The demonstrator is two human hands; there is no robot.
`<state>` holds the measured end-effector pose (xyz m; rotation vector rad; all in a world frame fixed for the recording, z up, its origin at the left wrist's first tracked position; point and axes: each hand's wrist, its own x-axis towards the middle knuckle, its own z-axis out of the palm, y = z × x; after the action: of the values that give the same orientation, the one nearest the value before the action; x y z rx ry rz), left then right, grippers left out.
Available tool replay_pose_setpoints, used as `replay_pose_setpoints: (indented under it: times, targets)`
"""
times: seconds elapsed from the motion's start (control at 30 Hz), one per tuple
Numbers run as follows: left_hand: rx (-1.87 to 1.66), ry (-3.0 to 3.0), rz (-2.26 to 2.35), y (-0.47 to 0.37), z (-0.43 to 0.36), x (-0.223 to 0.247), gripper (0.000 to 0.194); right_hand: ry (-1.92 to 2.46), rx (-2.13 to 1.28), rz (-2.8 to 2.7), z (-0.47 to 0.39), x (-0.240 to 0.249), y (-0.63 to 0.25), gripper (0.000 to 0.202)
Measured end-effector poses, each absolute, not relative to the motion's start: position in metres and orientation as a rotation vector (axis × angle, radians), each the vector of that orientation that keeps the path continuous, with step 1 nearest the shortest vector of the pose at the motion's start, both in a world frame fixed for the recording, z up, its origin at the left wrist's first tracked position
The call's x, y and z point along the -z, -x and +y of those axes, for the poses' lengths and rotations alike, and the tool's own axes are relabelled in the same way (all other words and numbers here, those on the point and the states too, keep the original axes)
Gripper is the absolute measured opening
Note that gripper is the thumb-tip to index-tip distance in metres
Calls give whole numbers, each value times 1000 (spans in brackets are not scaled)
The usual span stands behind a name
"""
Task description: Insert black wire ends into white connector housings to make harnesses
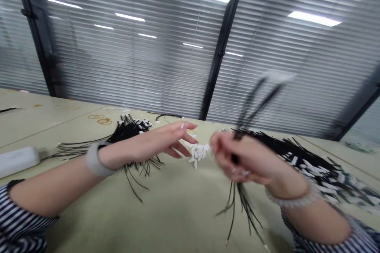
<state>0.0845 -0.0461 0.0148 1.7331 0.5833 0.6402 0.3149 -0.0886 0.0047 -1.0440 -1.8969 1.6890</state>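
Observation:
My right hand (237,154), blurred by motion, is closed around a bundle of thin black cables (248,101). Their upper ends rise to a blurred whitish piece (279,76), and loose tails fan out below the fist. Empty, with fingers stretched toward the middle, my left hand (169,138) hovers over the table. Just past its fingertips lies a small heap of white pieces (198,152). Behind and beneath the left wrist is a pile of black cables (126,129) with white tags or ends. A larger pile of black cables with white tags (297,158) spreads behind my right forearm.
The pale green table (178,213) reaches back to a glass wall with blinds (133,59). Yellowish rubber bands (103,120) lie at the back left. A white block-like object (19,161) sits at the left edge. A few black cables (168,116) rest near the back edge.

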Motion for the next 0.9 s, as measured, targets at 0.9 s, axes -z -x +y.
replay_pose_setpoints:
  times: [0.9]
  targets:
    - [-664,-1255,922,-104,-22,99,30,1364,-2148,-1768,-65,78,-305,27]
